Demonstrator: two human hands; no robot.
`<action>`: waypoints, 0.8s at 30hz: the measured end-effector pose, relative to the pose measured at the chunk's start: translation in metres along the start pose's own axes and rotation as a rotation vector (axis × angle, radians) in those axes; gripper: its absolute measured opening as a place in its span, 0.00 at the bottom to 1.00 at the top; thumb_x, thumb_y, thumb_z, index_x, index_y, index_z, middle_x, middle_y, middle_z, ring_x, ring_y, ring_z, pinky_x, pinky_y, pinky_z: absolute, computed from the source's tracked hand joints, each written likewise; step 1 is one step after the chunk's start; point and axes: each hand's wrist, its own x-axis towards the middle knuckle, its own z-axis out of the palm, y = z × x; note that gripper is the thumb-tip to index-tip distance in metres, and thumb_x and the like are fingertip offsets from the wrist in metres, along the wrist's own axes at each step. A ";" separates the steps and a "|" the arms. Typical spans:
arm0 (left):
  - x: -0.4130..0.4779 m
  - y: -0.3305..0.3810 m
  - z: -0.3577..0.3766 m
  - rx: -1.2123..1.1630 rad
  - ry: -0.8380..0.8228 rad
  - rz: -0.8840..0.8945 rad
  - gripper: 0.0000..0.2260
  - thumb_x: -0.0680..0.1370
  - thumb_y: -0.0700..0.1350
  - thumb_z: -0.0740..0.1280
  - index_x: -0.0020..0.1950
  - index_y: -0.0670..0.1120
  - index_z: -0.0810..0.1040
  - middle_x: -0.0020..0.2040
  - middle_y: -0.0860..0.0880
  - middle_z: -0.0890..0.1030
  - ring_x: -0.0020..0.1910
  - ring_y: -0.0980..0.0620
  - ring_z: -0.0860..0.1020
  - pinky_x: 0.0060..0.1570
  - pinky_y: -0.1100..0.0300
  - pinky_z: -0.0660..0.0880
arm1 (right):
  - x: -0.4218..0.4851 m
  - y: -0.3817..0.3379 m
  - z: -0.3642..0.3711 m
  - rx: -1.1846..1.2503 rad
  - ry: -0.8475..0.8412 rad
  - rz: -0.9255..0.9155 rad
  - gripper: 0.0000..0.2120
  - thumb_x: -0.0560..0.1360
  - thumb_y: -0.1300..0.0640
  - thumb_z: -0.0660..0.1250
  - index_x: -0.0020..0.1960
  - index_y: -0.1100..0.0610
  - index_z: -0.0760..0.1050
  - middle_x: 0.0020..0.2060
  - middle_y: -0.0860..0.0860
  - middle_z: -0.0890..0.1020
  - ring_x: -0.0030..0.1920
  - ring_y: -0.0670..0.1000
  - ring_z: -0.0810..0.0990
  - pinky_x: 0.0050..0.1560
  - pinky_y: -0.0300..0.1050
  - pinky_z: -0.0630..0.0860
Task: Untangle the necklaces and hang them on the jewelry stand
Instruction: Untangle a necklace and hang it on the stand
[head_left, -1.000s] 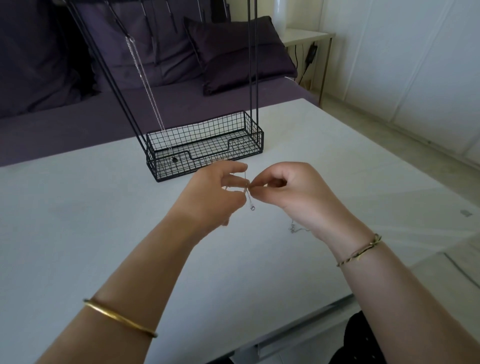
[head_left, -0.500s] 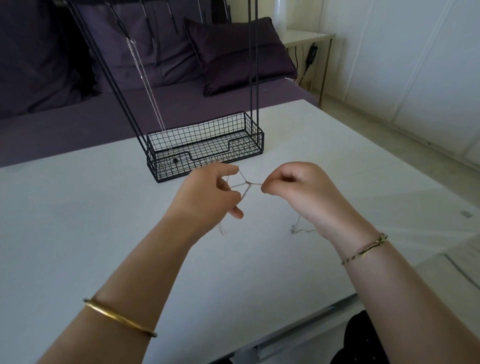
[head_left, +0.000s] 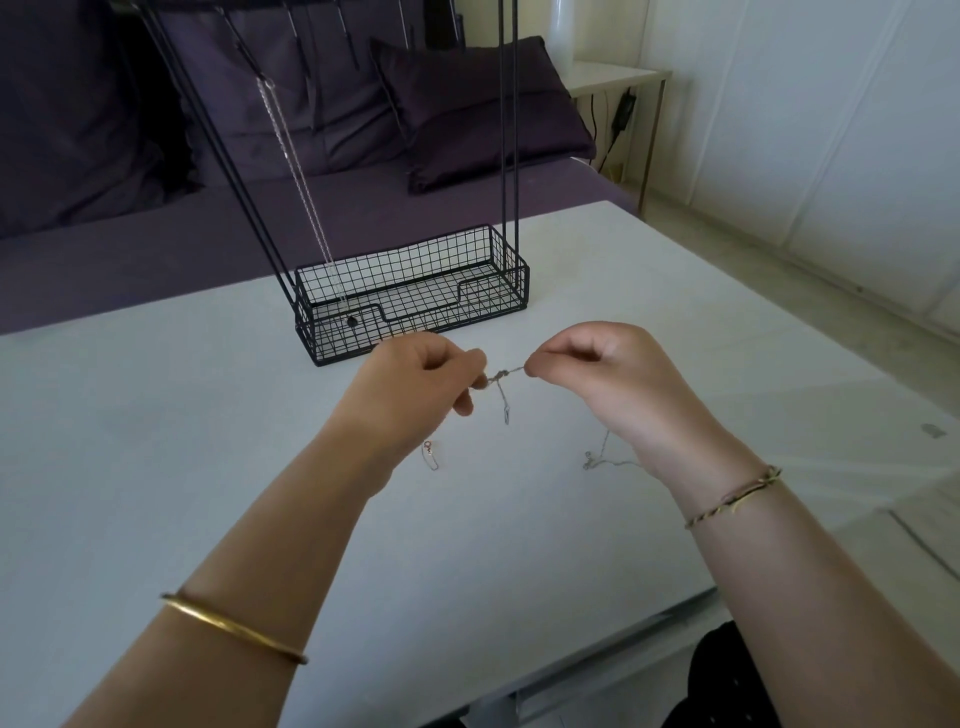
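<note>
Thin silver necklaces are knotted together in a small tangle (head_left: 502, 375) held just above the white table (head_left: 156, 467). My left hand (head_left: 415, 387) pinches the chains on the tangle's left side and my right hand (head_left: 597, 374) pinches them on its right. A loose end with a clasp (head_left: 506, 413) dangles below the knot. Other chain ends lie on the table under my left wrist (head_left: 430, 454) and beside my right wrist (head_left: 597, 460). Behind my hands stands the black wire jewelry stand (head_left: 415, 296), with one silver necklace (head_left: 298, 176) hanging from its top down into the basket.
The stand's tall black rods rise out of the top of the view. A purple sofa with cushions (head_left: 467, 109) lies behind the table. A small white side table (head_left: 618, 78) stands at the back right. The table's front edge runs near my right forearm.
My hands drew apart from touching and stretched the tangle between them. The knot now sits tighter in the gap, and a clasp end hangs below it again.
</note>
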 end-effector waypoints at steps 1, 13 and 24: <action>0.000 0.001 0.000 0.000 -0.017 0.002 0.09 0.76 0.49 0.67 0.40 0.47 0.81 0.31 0.54 0.78 0.31 0.56 0.70 0.39 0.60 0.70 | 0.000 0.000 0.000 0.004 -0.001 0.007 0.04 0.71 0.57 0.71 0.41 0.58 0.82 0.37 0.56 0.81 0.32 0.42 0.73 0.31 0.34 0.66; -0.001 0.004 0.001 -0.071 -0.085 -0.011 0.04 0.77 0.40 0.64 0.44 0.44 0.78 0.32 0.52 0.83 0.27 0.56 0.77 0.47 0.59 0.74 | -0.004 -0.008 0.005 0.187 -0.014 -0.005 0.06 0.74 0.62 0.66 0.39 0.60 0.78 0.34 0.50 0.80 0.32 0.46 0.79 0.38 0.44 0.77; -0.004 0.004 0.002 -0.065 -0.163 0.057 0.02 0.76 0.43 0.68 0.46 0.47 0.80 0.28 0.51 0.79 0.24 0.55 0.75 0.45 0.55 0.73 | -0.004 -0.007 0.004 0.132 -0.002 -0.070 0.11 0.76 0.57 0.65 0.35 0.53 0.77 0.29 0.45 0.77 0.24 0.40 0.69 0.31 0.36 0.64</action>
